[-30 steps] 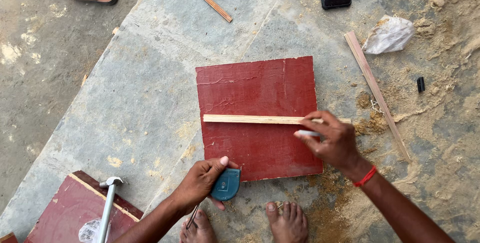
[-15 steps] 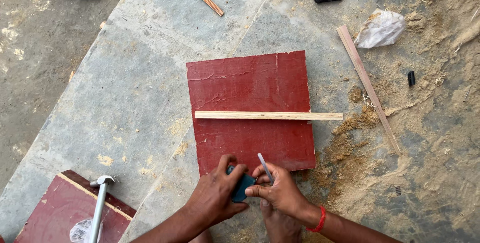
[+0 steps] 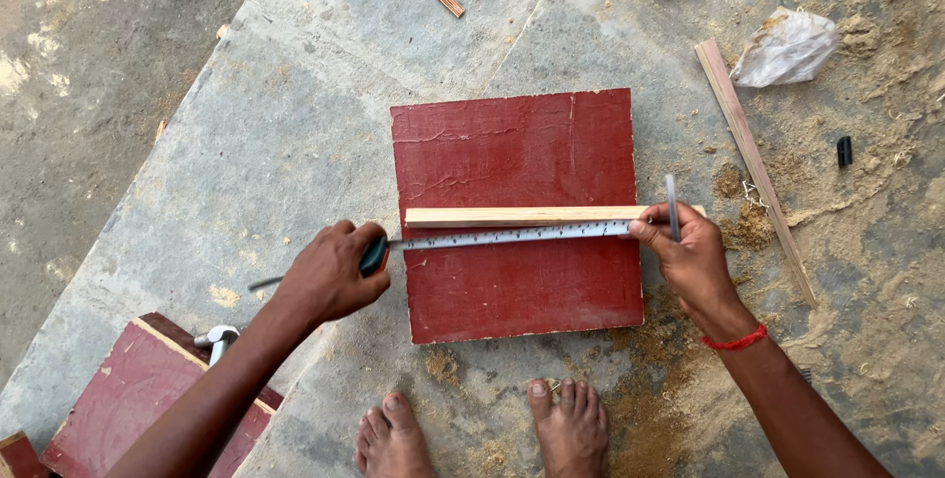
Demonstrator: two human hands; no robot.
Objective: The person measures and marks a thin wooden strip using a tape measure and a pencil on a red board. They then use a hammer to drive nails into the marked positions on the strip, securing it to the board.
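Grey concrete floor [image 3: 295, 124], dusted with sawdust toward its right edge, carries a square red board [image 3: 517, 158] with a cracked, worn face. Across the board's middle lies a pale wooden strip [image 3: 512, 215], and just below it, touching its lower edge, a steel tape measure blade [image 3: 512, 235] runs left to right. The left hand [image 3: 330, 276] sits just off the board's left edge, fingers closed around the dark teal tape measure case [image 3: 373, 254]. The right hand [image 3: 694, 261] rests at the board's right edge, thumb pinning the blade's end beside the strip, its fingers closed on a thin grey pencil [image 3: 671, 207] that stands up above them. Two bare feet [image 3: 482, 429] stand at the near edge. A second red board with a hammer [image 3: 219, 340] lies in the near left corner.
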